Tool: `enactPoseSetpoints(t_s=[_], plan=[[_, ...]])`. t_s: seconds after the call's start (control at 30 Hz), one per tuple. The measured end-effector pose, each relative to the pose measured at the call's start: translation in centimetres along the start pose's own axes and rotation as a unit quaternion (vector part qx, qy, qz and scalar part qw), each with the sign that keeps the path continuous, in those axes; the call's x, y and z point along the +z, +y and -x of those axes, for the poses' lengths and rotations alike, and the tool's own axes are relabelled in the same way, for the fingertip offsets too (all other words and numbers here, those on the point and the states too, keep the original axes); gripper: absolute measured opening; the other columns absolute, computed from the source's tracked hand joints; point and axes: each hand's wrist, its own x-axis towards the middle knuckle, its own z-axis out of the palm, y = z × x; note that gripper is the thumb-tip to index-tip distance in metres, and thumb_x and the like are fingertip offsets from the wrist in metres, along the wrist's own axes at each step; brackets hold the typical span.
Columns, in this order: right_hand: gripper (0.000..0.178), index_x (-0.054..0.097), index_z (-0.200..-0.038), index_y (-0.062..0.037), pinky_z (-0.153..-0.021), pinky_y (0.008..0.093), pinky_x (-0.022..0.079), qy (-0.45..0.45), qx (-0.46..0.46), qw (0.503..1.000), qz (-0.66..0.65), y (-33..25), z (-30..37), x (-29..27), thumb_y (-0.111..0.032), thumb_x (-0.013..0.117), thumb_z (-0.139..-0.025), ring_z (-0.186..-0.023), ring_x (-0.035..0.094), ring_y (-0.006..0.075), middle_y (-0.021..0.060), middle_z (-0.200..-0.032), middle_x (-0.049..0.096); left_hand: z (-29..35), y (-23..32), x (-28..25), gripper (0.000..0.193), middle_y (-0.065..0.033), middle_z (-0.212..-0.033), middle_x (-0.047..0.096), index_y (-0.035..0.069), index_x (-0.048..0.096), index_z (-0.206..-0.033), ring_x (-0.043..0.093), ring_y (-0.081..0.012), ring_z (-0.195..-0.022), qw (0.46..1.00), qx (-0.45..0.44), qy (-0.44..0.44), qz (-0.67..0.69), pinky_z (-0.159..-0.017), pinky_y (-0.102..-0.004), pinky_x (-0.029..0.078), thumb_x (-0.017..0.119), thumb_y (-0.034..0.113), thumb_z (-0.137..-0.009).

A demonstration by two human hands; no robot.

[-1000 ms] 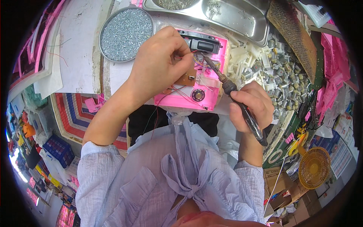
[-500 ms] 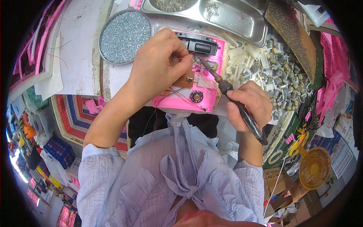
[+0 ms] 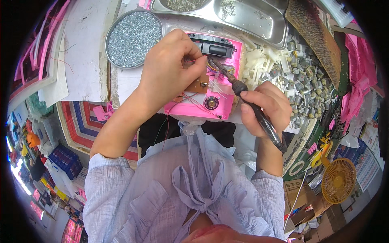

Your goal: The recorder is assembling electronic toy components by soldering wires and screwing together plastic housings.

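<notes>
My left hand [image 3: 172,69] is closed in a pinch on a thin red wire [image 3: 199,59] above a pink plastic housing [image 3: 226,107]. My right hand [image 3: 269,109] grips the black handle of a soldering iron [image 3: 261,117], whose metal tip points up and left, close to the wire's end. Whether tip and wire touch is too small to tell. Inside the housing sit a black module [image 3: 217,50], a brown circuit board [image 3: 199,86] partly under my left hand, and a round speaker-like part [image 3: 211,103]. Loose thin wires cross the housing.
A round tray of small metal screws [image 3: 134,39] stands left of the housing, and a steel compartment tray [image 3: 251,22] lies beyond it. White plastic pieces [image 3: 259,60] and small grey motor-like parts [image 3: 304,81] are heaped on the right. A yellow fan [image 3: 338,181] is at lower right.
The soldering iron and my right hand have shifted slightly up and left, bringing the tip nearer the red wire. My left hand keeps its pinch almost unmoved.
</notes>
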Motion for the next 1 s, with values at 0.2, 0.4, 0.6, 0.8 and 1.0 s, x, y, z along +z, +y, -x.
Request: enactPoseSetpoints(t_s=[0.2,0.4,0.6,0.8,1.0], plan=[[0.023,0.071,-0.099,-0.002,-0.049,0.0321,0.041,0.008,-0.004,1.0,0.008,-0.1,0.2,0.0,-0.004,0.079,-0.077,-0.052,0.054,0.0218,0.006,-0.063,0.058,0.2,0.0,0.6,0.016,-0.0082,-0.082,0.059,0.004,0.064,-0.078,0.063,-0.0244,-0.068,0.999,0.03,0.035,-0.027,-0.06,-0.0352,0.052,0.079,0.008,-0.078],[0.024,0.071,-0.099,-0.0019,-0.049,0.0318,0.041,0.003,0.0,1.0,0.006,-0.1,0.1,-0.1,-0.004,0.08,-0.077,-0.052,0.054,0.0218,0.0065,-0.063,0.059,0.4,-0.2,1.3,0.015,-0.0078,-0.083,0.058,0.004,0.063,-0.078,0.063,-0.0246,-0.068,0.996,0.049,0.063,-0.04,-0.059,-0.0359,0.052,0.078,0.007,-0.077],[0.023,0.07,-0.099,-0.0007,-0.049,0.0319,0.043,-0.005,0.012,1.0,0.001,-0.8,0.4,-0.9,-0.004,0.079,-0.078,-0.052,0.056,0.022,0.0076,-0.066,0.062,0.5,-0.2,1.5,0.014,-0.0078,-0.083,0.058,0.004,0.064,-0.078,0.062,-0.0245,-0.068,0.996,0.044,0.068,-0.044,-0.059,-0.0361,0.052,0.078,0.006,-0.077],[0.021,0.07,-0.099,0.0,-0.051,0.0328,0.046,0.011,0.023,1.0,0.008,-1.5,1.0,-1.8,-0.005,0.077,-0.08,-0.054,0.058,0.0234,0.0086,-0.067,0.064,0.5,-0.1,1.5,0.014,-0.0074,-0.083,0.058,0.004,0.064,-0.077,0.063,-0.0238,-0.067,0.995,0.052,0.075,-0.049,-0.059,-0.0355,0.053,0.077,0.006,-0.077],[0.02,0.07,-0.099,0.0007,-0.051,0.033,0.045,0.029,0.018,0.999,0.025,-1.8,1.5,-2.4,-0.007,0.076,-0.081,-0.053,0.057,0.0235,0.0085,-0.067,0.064,0.5,0.1,1.4,0.015,-0.0069,-0.082,0.057,0.004,0.064,-0.077,0.063,-0.0232,-0.067,0.994,0.055,0.075,-0.063,-0.059,-0.035,0.053,0.078,0.007,-0.076]])
